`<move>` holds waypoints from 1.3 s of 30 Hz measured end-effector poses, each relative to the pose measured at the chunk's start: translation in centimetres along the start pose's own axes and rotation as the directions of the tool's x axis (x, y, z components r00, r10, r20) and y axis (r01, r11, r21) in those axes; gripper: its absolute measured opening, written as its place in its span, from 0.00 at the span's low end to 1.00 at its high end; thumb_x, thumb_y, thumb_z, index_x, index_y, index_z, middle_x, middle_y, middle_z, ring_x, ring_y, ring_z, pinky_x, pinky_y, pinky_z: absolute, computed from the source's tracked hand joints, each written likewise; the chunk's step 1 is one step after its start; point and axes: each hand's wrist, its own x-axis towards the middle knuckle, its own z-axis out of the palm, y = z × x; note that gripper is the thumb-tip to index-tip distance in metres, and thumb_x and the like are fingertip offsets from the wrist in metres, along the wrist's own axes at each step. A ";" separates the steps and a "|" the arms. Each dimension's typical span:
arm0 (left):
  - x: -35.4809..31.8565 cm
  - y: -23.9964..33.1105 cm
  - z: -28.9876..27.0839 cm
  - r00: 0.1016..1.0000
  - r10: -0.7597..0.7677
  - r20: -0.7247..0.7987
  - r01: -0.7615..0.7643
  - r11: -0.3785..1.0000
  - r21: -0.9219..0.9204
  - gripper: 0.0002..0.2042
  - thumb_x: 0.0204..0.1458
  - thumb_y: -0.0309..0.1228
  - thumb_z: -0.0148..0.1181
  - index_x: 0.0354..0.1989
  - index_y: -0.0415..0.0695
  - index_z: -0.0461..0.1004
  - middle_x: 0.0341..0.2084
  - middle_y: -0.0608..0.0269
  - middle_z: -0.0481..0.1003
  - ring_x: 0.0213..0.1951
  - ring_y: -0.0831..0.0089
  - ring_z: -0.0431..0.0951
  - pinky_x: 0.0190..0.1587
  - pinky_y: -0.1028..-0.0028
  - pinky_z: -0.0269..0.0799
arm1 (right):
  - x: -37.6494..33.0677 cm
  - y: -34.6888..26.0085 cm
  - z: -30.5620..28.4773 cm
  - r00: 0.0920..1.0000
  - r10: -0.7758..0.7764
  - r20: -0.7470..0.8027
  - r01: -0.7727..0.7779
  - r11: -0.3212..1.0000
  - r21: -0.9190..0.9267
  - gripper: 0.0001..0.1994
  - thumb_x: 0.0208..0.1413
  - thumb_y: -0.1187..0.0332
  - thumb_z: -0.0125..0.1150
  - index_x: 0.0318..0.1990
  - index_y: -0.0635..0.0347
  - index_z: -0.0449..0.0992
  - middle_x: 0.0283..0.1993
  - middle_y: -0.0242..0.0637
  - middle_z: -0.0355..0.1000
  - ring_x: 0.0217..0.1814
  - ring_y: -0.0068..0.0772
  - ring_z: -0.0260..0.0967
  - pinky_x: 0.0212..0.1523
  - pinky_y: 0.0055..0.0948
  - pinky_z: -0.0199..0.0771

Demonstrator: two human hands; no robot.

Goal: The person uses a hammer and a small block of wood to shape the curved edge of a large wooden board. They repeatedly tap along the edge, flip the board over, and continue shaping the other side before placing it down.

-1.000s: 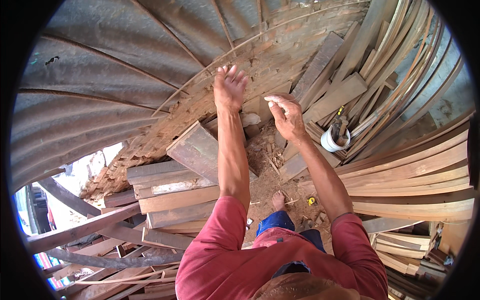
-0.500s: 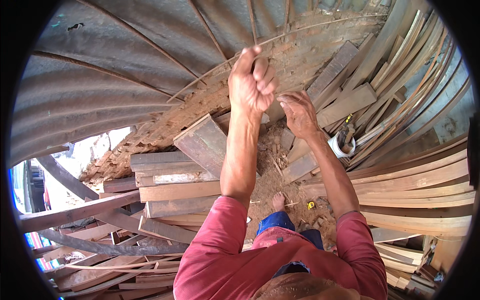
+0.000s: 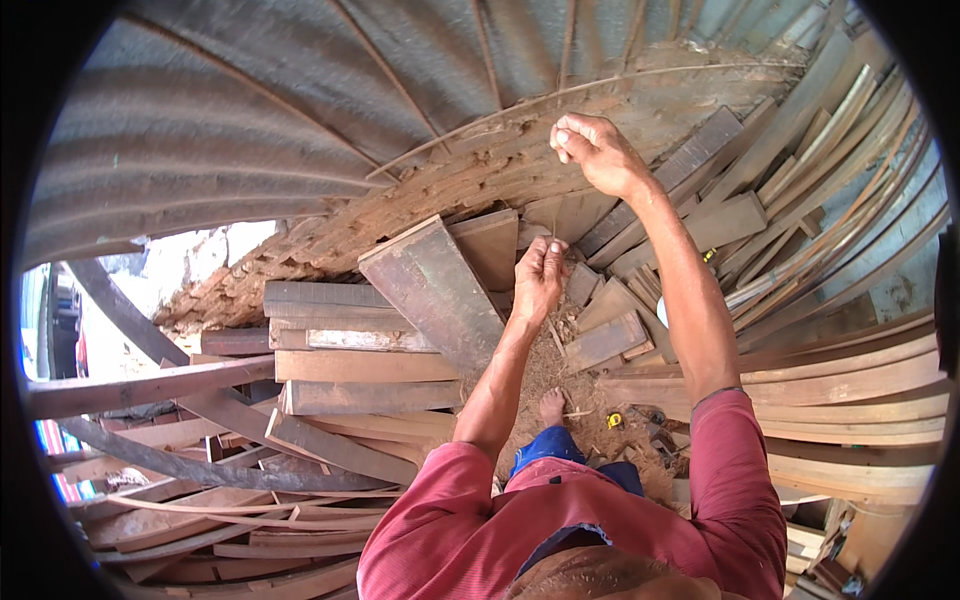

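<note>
My left hand (image 3: 540, 278) is raised in front of me with thumb and fingers pinched together. A faint thin line seems to rise from its fingertips, but what it is cannot be made out. Higher and farther to the right, my right hand (image 3: 600, 155) is curled closed, and whatever its fingers may hold is hidden. The two hands are apart. Beyond the left hand a wide dark board (image 3: 435, 290) leans over stacked planks. Both hands are up in the air, touching none of the wood.
Stacked planks (image 3: 365, 365) lie to the left, and long bent-looking boards (image 3: 830, 375) to the right. A yellow tape measure (image 3: 614, 421) rests on the sawdust-covered floor near my foot (image 3: 552, 405). A white bucket (image 3: 662, 312) is mostly behind my right forearm. A corrugated metal wall (image 3: 250, 130) rises ahead.
My left hand has come down toward me. My right hand has gone up and farther away, its fingers now curled tighter. The view has shifted slightly.
</note>
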 end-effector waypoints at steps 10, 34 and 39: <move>0.2 0.9 -2.0 0.999 -0.037 -0.001 0.037 0.996 0.085 0.10 0.69 0.30 0.48 0.42 0.39 0.75 0.26 0.69 0.77 0.26 0.84 0.66 0.29 0.79 0.66 | 1.2 -2.0 0.1 0.987 0.102 0.128 -0.108 0.993 0.039 0.11 0.61 0.65 0.48 0.30 0.60 0.71 0.25 0.25 0.60 0.29 0.20 0.54 0.32 0.25 0.58; -0.6 0.6 -1.5 0.999 0.021 0.041 -0.030 0.975 0.221 0.10 0.67 0.29 0.48 0.40 0.37 0.76 0.23 0.64 0.76 0.29 0.77 0.73 0.34 0.73 0.71 | 5.7 -0.4 2.0 0.811 0.477 -0.337 -0.459 0.878 0.137 0.07 0.63 0.69 0.61 0.41 0.64 0.79 0.26 0.28 0.72 0.24 0.17 0.66 0.26 0.23 0.71; -1.3 1.6 -1.2 1.000 0.001 0.021 -0.006 0.974 0.226 0.11 0.66 0.28 0.47 0.38 0.36 0.77 0.23 0.62 0.76 0.28 0.76 0.76 0.34 0.72 0.72 | 8.0 4.6 3.5 0.813 0.345 -0.468 -0.369 0.928 0.043 0.11 0.59 0.64 0.66 0.40 0.64 0.81 0.33 0.36 0.81 0.32 0.24 0.77 0.34 0.26 0.77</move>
